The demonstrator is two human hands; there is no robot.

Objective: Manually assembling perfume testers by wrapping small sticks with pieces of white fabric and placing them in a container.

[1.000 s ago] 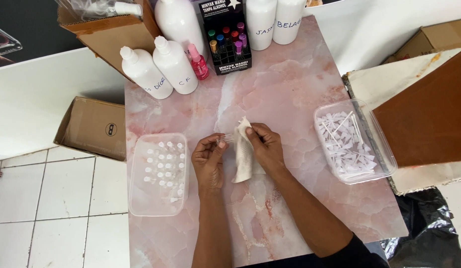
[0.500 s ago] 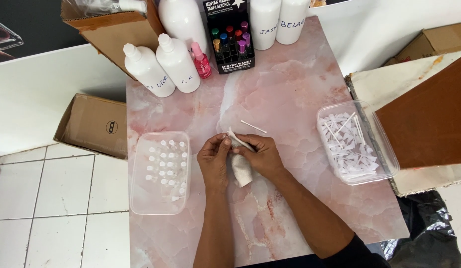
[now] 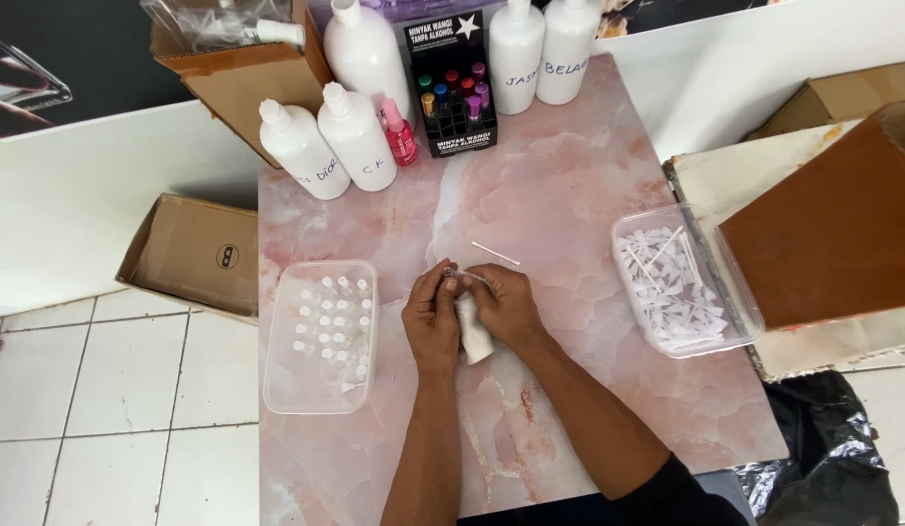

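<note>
1. While both hands meet over the middle of the pink marble-patterned desk, the left hand pinches a tiny vial at its fingertips; its grip is narrow and closed on that small item.
2. Beside it, the right hand closes around a crumpled white cloth, pressed against the vial; the step looks like wiping or fitting a small part.
3. Just beyond lies a thin white stick.
4. Left sits a clear plastic tray of small vials; right, a clear plastic tray of white sticks.
5. Farthest stand tall white plastic bottles.
</note>
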